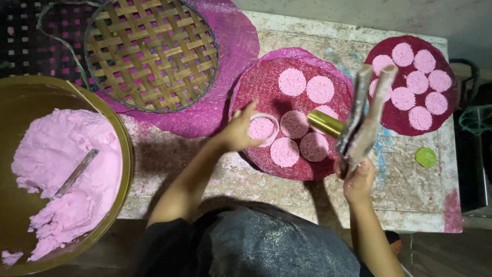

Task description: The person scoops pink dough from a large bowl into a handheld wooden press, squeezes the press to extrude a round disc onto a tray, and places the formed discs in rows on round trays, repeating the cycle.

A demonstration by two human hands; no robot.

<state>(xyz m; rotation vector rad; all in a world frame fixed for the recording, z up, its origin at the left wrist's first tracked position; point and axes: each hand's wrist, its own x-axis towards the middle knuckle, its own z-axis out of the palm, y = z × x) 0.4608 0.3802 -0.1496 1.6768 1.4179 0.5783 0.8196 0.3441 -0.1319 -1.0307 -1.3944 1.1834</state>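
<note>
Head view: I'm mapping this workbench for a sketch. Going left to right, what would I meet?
Big bowl of pink dough with a scraper → woven bamboo tray → left hand on a ring mould → middle mat of pink discs → right hand holding a dough-caked tool → far mat of discs → small green disc.

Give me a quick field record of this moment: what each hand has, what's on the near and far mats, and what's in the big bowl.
left hand: on a small round ring mould filled with pink paste, on the near mat
right hand: grips a flat paste-caked tool with a brass cylinder, raised above the mat
near mat: six pink discs besides the mould
far mat: eight pink discs
bowl: pink dough with a metal blade stuck in
woven tray: empty
</note>
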